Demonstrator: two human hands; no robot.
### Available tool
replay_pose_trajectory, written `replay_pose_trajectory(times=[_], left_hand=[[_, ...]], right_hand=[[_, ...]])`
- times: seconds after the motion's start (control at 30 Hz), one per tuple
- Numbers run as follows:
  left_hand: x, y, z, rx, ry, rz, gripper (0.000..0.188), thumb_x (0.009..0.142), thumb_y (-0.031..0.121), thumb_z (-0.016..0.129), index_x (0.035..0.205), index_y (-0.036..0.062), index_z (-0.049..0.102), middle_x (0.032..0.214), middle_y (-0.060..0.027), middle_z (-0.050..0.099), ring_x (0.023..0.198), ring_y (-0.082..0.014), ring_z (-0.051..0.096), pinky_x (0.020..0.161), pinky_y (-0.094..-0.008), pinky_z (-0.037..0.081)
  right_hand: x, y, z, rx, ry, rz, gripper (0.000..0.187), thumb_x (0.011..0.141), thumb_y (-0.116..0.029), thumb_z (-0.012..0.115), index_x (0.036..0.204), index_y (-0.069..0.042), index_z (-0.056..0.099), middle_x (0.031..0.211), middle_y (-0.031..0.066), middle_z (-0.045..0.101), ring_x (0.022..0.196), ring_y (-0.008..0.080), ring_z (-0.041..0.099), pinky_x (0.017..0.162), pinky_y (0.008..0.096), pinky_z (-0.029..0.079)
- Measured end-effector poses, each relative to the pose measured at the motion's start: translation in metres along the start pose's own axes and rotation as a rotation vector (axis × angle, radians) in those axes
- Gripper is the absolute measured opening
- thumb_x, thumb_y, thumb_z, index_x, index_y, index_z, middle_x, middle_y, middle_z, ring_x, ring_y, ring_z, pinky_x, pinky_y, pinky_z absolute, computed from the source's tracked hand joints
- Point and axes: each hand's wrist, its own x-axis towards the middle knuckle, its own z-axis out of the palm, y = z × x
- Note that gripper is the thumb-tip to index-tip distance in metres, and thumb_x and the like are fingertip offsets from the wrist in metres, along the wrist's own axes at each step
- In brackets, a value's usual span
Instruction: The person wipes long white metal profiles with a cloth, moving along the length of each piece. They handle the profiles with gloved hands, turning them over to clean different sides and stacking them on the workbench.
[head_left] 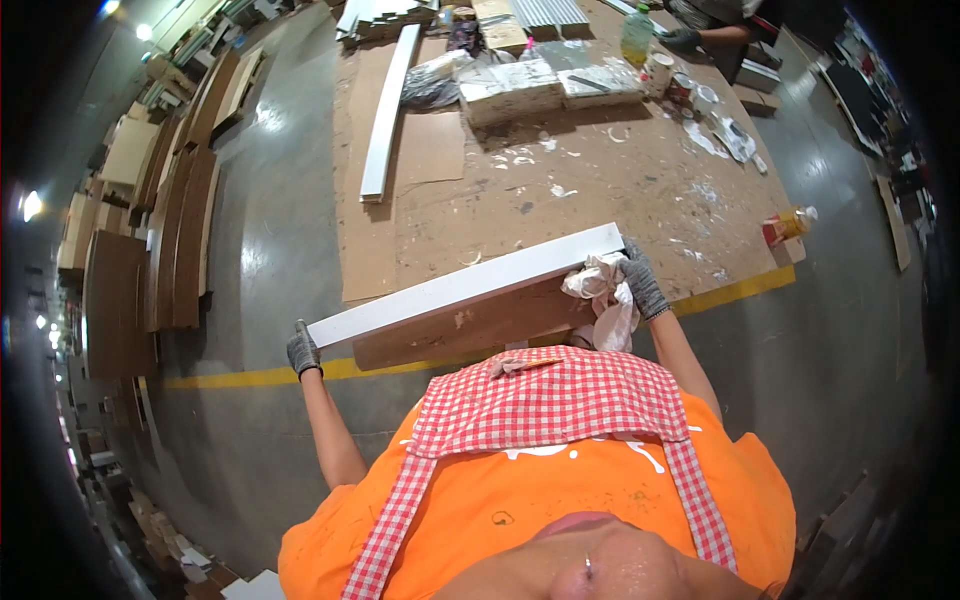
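A long white board (470, 283) spans the space in front of me, tilted so its right end is farther away. At its left end my left hand (304, 352), in a grey glove, is closed round the board. My right hand (642, 280), gloved too, grips the other end and has a crumpled white rag (600, 285) bunched against it. The rag hangs down beside the board. Part of the right hand's fingers is hidden behind the rag and the board's end.
A paint-spotted worktable (560, 205) lies ahead. On it are a white strip (390, 120), wrapped blocks (510, 90), a green bottle (636, 38) and, at the right edge, an orange-capped bottle (790, 225). A co-worker's gloved hand (682, 40) is at the far right. Brown panels (185, 230) stand left.
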Motion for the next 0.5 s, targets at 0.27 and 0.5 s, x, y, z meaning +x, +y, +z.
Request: replay_pose_trajectory(times=[0.27, 0.5], left_hand=[[-0.026, 0.01, 0.01, 0.005, -0.001, 0.007, 0.073, 0.09, 0.058, 0.032, 0.083, -0.0054, 0.067, 0.088, -0.029, 0.062, 0.089, -0.0424, 0.06, 0.079, -0.0483, 0.044], [-0.034, 0.007, 0.0, -0.022, -0.046, -0.079, 0.073, 0.09, 0.059, 0.03, 0.088, -0.0038, 0.067, 0.094, -0.0268, 0.063, 0.091, -0.0423, 0.059, 0.079, -0.0486, 0.046]], right_hand=[[0.013, 0.031, -0.017, 0.038, -0.003, 0.118, 0.046, 0.075, 0.003, 0.049, 0.12, 0.0, 0.056, 0.112, 0.0074, 0.061, 0.098, 0.0191, 0.057, 0.087, 0.0282, 0.046], [0.007, -0.005, -0.051, -0.343, -0.106, 0.157, 0.041, 0.077, -0.01, 0.052, 0.117, 0.001, 0.057, 0.112, 0.009, 0.06, 0.099, 0.0181, 0.055, 0.088, 0.0294, 0.044]])
